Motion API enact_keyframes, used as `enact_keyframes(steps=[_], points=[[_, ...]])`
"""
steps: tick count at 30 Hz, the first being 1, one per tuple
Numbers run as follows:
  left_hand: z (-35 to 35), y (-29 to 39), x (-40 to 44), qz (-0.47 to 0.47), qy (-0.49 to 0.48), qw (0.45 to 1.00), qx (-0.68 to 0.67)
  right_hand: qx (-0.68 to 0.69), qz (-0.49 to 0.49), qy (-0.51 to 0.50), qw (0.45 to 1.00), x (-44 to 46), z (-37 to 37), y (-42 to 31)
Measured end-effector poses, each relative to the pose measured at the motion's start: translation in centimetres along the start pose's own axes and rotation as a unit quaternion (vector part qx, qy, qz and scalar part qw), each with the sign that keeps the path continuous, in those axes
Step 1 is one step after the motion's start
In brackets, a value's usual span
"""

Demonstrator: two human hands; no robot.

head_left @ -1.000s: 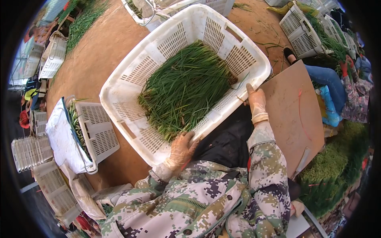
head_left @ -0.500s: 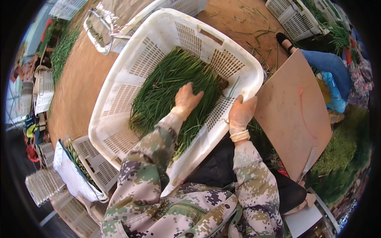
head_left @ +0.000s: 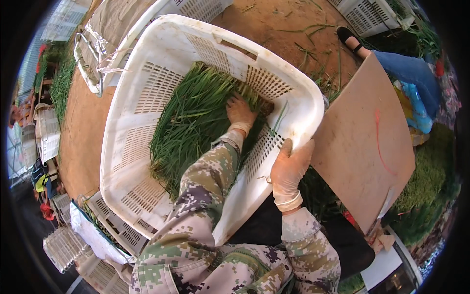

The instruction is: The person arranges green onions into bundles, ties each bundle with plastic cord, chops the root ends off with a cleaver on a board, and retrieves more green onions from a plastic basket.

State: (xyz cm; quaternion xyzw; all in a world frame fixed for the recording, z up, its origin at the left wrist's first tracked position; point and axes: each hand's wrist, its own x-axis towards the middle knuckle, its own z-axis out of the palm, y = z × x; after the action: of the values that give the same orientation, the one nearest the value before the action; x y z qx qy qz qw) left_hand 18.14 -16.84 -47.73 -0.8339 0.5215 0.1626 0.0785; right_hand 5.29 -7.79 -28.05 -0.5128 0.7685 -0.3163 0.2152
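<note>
A white plastic basket point(head_left: 115, 117) is tilted in front of me, with slotted walls and a layer of long green chives point(head_left: 181, 122) inside. My left hand point(head_left: 240, 113) reaches into it, the fingers lying apart on the chives close to their pale cut ends. The fingertips are partly lost among the leaves. My right hand point(head_left: 291, 169), in a thin clear glove, grips the near right rim of the basket, thumb on top and fingers over the outer side.
A tan board point(head_left: 362, 142) with a red string lies to the right. Beyond it is a person's leg in jeans point(head_left: 401, 73). Another white basket point(head_left: 117, 44) stands behind mine, and a crate with a white sheet point(head_left: 93, 230) at lower left. Loose leaves litter the brown ground point(head_left: 274, 29).
My left hand has moved right and farther into the basket, down onto the chives near their cut ends. The right hand keeps hold of the rim; the basket appears shifted slightly left.
</note>
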Motion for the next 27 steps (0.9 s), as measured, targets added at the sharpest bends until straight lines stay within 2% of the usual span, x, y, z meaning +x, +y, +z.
enact_keyframes(steps=[1,2,6,8,10,14,16,19,22,23,27], points=[[0.8,0.1,-0.6,0.021,0.058,0.998,-0.006,-0.004,-0.039,0.026,0.999,0.0,0.2,-0.3],[1.5,0.3,-1.1,0.033,0.049,0.998,0.002,0.027,0.015,-0.01,0.999,-0.1,-0.2,-0.7],[2.7,0.1,-2.2,0.026,0.061,0.997,-0.031,0.024,-0.002,-0.014,1.0,-0.1,-0.1,-0.3],[2.6,0.0,-2.0,0.019,0.075,0.996,-0.035,0.032,0.03,-0.03,0.999,0.0,-0.3,-0.3],[1.8,0.2,-1.6,-0.034,0.001,0.998,-0.05,-0.005,0.007,0.0,1.0,-0.4,0.3,0.4],[1.6,0.7,-1.0,-0.06,-0.02,0.998,-0.028,-0.01,0.012,0.002,1.0,-0.4,0.4,0.4],[1.3,1.5,-0.5,-0.09,-0.062,0.994,0.005,-0.012,0.015,0.001,1.0,-0.4,0.0,-0.1],[1.2,2.7,-0.1,-0.118,-0.055,0.991,0.02,0.037,0.021,-0.034,0.998,0.0,-0.3,-0.6],[2.0,2.7,0.4,-0.118,-0.049,0.991,0.036,0.055,0.021,-0.014,0.998,0.0,-0.1,-0.6],[4.1,2.3,1.1,-0.119,-0.001,0.991,0.068,0.068,0.025,-0.022,0.997,0.1,-0.3,-1.0],[2.6,0.9,1.3,-0.067,-0.036,0.997,0.035,0.074,0.028,-0.026,0.996,0.1,-0.3,-0.8]])
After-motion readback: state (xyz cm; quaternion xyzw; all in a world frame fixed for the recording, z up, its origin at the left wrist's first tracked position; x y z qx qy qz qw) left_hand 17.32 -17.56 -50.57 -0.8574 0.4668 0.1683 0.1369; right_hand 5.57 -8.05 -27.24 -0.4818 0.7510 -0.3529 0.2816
